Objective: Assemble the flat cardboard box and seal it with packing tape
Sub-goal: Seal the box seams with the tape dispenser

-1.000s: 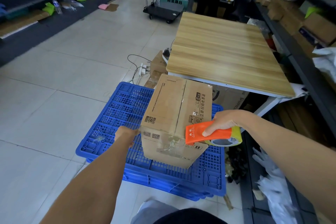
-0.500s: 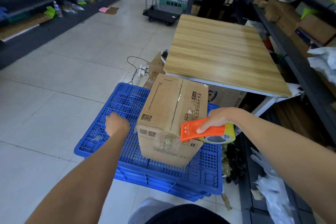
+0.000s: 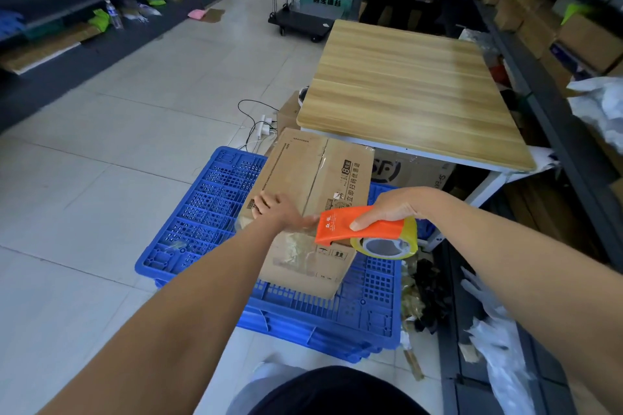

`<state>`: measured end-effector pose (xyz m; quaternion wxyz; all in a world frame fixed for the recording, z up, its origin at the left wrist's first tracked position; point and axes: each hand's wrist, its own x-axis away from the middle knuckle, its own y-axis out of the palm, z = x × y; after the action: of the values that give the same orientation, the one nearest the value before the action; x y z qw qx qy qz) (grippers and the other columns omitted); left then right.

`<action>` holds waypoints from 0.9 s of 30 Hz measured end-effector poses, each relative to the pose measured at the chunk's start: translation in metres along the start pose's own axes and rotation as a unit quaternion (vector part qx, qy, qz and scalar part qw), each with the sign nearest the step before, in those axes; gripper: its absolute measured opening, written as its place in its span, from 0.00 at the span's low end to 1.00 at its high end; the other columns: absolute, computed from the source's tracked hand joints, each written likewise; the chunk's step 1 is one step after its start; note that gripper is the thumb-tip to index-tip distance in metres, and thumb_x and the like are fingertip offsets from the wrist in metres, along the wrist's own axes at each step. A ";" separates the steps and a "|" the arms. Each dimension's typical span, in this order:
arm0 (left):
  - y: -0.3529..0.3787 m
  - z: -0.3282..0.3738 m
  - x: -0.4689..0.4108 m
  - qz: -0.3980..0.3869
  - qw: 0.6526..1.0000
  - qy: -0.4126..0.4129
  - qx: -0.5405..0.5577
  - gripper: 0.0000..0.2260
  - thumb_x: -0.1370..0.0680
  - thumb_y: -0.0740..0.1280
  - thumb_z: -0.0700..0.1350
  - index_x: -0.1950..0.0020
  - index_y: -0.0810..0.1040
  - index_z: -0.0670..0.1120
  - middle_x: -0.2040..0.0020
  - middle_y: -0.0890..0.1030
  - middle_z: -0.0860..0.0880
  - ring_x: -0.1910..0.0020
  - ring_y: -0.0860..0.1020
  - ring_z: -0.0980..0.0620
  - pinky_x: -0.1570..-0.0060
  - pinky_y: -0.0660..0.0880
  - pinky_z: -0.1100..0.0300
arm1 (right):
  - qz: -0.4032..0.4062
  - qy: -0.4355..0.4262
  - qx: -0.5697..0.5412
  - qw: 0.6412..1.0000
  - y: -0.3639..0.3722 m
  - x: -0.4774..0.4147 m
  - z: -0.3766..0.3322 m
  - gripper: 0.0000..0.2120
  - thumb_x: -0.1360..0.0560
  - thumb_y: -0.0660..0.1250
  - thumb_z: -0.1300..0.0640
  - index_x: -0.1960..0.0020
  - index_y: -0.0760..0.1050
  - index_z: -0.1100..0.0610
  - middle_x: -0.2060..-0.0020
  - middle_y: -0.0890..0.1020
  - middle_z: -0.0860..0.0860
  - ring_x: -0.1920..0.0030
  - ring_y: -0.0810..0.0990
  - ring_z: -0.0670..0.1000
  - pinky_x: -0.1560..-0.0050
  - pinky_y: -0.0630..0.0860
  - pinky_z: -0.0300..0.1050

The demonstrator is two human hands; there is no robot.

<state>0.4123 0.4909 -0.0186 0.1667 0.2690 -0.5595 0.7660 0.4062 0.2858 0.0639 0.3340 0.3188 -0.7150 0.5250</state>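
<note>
Fingers (image 3: 266, 204) flat atop cardboard box (image 3: 313, 185).

The cardboard box (image 3: 313, 199) sits on a stack of plastic crates (image 3: 209, 212) on the floor. The left hand (image 3: 279, 214) lies flat on the box's near top edge; the right hand (image 3: 394, 209) holds the tape dispenser (image 3: 367, 232) just beside it. The bench (image 3: 411, 91) stands behind the box, shelving (image 3: 553, 54) to its right.
</note>
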 end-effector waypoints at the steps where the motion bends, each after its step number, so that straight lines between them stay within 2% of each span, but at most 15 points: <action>1: -0.001 0.000 -0.001 -0.010 1.000 0.005 -0.007 0.52 0.29 0.58 0.71 0.23 0.36 0.39 0.24 0.35 0.33 0.25 0.35 0.33 0.27 0.41 0.39 | 0.000 -0.004 -0.009 1.000 -0.001 0.002 0.003 0.31 0.34 0.67 0.31 0.42 0.79 0.54 0.46 0.82 0.50 0.46 0.80 0.52 0.37 0.73 0.50; 5: -0.003 -0.004 -0.004 -0.026 0.998 0.009 -0.051 0.53 0.30 0.57 0.73 0.23 0.36 0.40 0.24 0.35 0.33 0.25 0.36 0.33 0.28 0.43 0.37 | -0.009 -0.020 -0.029 0.999 0.001 0.005 0.011 0.30 0.33 0.68 0.32 0.43 0.79 0.54 0.47 0.82 0.51 0.47 0.81 0.53 0.40 0.75 0.49; 8: 0.001 -0.002 -0.005 -0.019 0.998 0.000 -0.063 0.53 0.30 0.57 0.73 0.23 0.35 0.40 0.24 0.34 0.34 0.25 0.35 0.34 0.27 0.42 0.39 | -0.005 -0.035 -0.034 0.999 0.009 0.004 0.016 0.27 0.32 0.67 0.33 0.45 0.78 0.53 0.49 0.82 0.50 0.49 0.81 0.51 0.44 0.73 0.46; 11: 0.005 0.000 0.001 -0.011 0.998 -0.008 -0.064 0.54 0.30 0.58 0.73 0.23 0.34 0.40 0.24 0.34 0.34 0.25 0.35 0.35 0.27 0.41 0.40 | 0.002 -0.039 -0.016 0.999 0.012 0.004 0.024 0.28 0.32 0.67 0.32 0.44 0.78 0.52 0.49 0.81 0.49 0.48 0.80 0.51 0.44 0.72 0.46; 16: 0.006 -0.009 0.004 0.001 0.999 -0.026 -0.045 0.54 0.30 0.60 0.71 0.24 0.32 0.40 0.25 0.33 0.34 0.25 0.34 0.35 0.27 0.40 0.40 | 0.003 0.025 0.067 0.997 -0.003 0.023 0.086 0.29 0.33 0.66 0.30 0.46 0.77 0.53 0.51 0.81 0.48 0.50 0.80 0.50 0.43 0.74 0.47; 19: 0.012 0.004 0.001 0.011 0.999 -0.011 -0.032 0.55 0.30 0.60 0.71 0.24 0.31 0.40 0.25 0.31 0.35 0.26 0.32 0.35 0.27 0.38 0.41 | 0.004 0.070 0.045 0.997 -0.003 0.034 0.123 0.26 0.32 0.67 0.33 0.45 0.76 0.52 0.51 0.80 0.47 0.48 0.80 0.51 0.42 0.73 0.45; 23: 0.015 0.009 -0.003 0.013 0.999 -0.021 -0.024 0.55 0.30 0.61 0.71 0.24 0.31 0.41 0.25 0.30 0.36 0.26 0.31 0.35 0.27 0.38 0.41 | -0.006 0.087 0.005 0.996 0.002 0.033 0.145 0.32 0.35 0.70 0.33 0.39 0.74 0.52 0.47 0.79 0.48 0.45 0.79 0.51 0.38 0.73 0.47; 26: 0.015 0.008 -0.006 0.015 0.999 -0.020 -0.030 0.55 0.30 0.60 0.72 0.24 0.31 0.41 0.25 0.30 0.35 0.26 0.32 0.35 0.27 0.38 0.41 | -0.006 0.099 0.018 0.995 0.005 0.027 0.161 0.45 0.46 0.71 0.27 0.36 0.73 0.51 0.44 0.79 0.48 0.45 0.79 0.51 0.37 0.74 0.50; 27: 0.016 0.009 -0.006 0.016 0.999 -0.018 -0.030 0.54 0.30 0.60 0.72 0.24 0.31 0.41 0.25 0.30 0.35 0.26 0.32 0.35 0.27 0.38 0.41 | -0.003 0.102 0.026 0.994 0.007 0.024 0.163 0.46 0.47 0.71 0.26 0.36 0.73 0.51 0.44 0.79 0.48 0.45 0.79 0.51 0.38 0.74 0.49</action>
<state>0.4108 0.4773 -0.0325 0.1527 0.2690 -0.5896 0.7461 0.3632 0.1282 0.0431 0.3989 0.2744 -0.6621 0.5720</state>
